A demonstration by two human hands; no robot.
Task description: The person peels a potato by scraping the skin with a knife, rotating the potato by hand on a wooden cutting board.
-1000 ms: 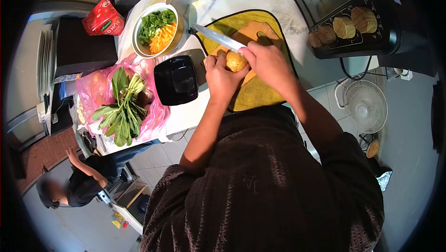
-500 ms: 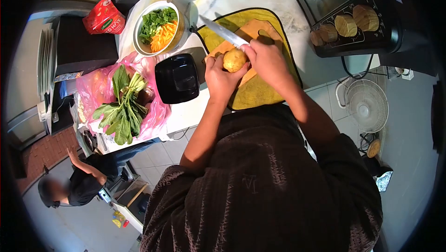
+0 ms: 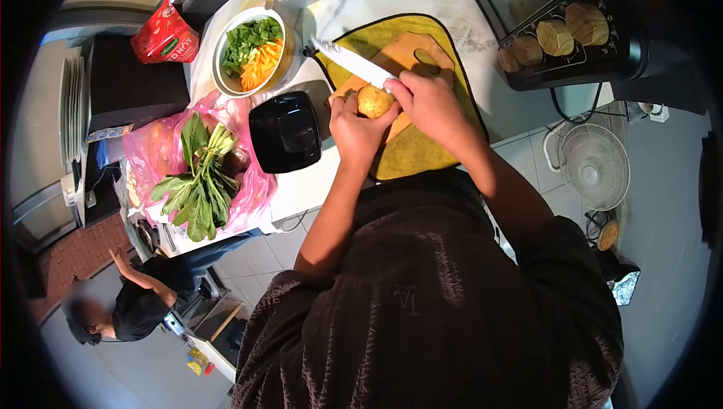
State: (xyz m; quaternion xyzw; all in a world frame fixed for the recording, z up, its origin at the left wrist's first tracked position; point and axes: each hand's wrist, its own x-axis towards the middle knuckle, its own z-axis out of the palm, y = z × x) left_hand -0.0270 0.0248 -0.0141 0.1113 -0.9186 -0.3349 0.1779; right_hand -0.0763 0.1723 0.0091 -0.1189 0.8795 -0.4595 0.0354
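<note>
Here the left hand is gripping a potato above the cutting board, while the right hand is clasping a knife against it.

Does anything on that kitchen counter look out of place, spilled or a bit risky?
Nothing is spilled. One thing stands out: the pink bag of leafy greens hangs over the counter's front edge. The left hand holds the potato in the air above the cutting board, and the right hand works the knife against it.
</note>
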